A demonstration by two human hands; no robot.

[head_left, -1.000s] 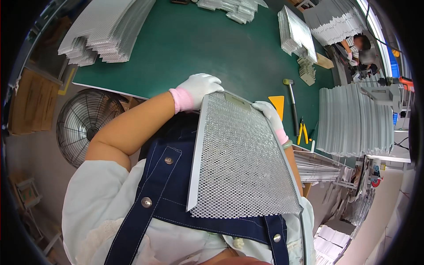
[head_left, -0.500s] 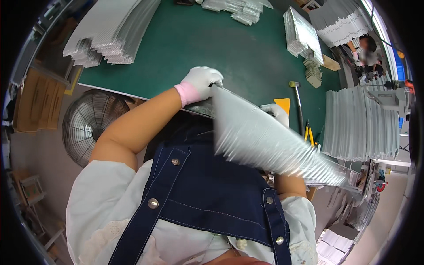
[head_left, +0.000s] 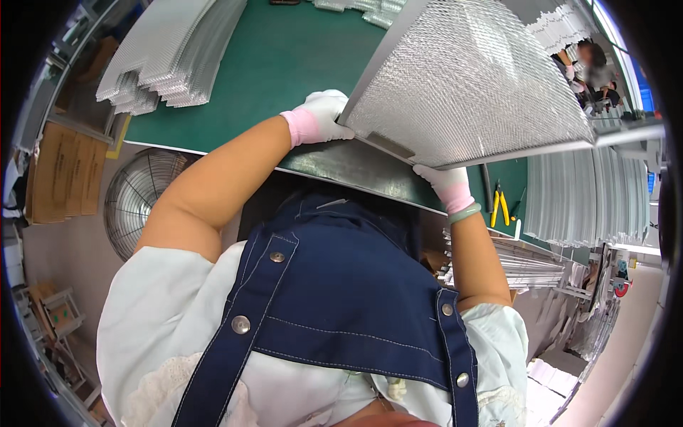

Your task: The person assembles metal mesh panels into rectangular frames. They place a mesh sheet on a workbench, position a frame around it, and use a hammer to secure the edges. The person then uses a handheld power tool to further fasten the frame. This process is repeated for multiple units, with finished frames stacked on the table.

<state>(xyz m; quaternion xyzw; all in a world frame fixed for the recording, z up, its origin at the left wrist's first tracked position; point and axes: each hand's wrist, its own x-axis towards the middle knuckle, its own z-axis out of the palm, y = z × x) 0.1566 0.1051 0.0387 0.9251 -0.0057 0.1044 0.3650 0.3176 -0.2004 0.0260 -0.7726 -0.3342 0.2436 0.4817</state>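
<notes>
A large metal mesh filter panel (head_left: 473, 85) with a thin silvery frame stands tilted up over the table's near edge, its mesh face toward me. My left hand (head_left: 327, 117), in a white glove with a pink cuff, is closed on its lower left corner. My right hand (head_left: 447, 186), gloved alike, grips the bottom edge farther right, with a green bangle at the wrist. A small dark slot or label (head_left: 390, 146) shows on the lower frame between the hands. The panel hides much of the table's right half.
A stack of mesh sheets (head_left: 174, 53) lies at the left of the green table (head_left: 284, 64). Yellow-handled pliers (head_left: 501, 206) lie right of my right hand, beside a tall stack of panels (head_left: 587, 199). A floor fan (head_left: 142, 199) stands at left; another person (head_left: 590, 64) is far right.
The panel has swung up from hanging low across my front to standing raised over the table, mesh face showing. My right hand has come out from behind it to its bottom edge.
</notes>
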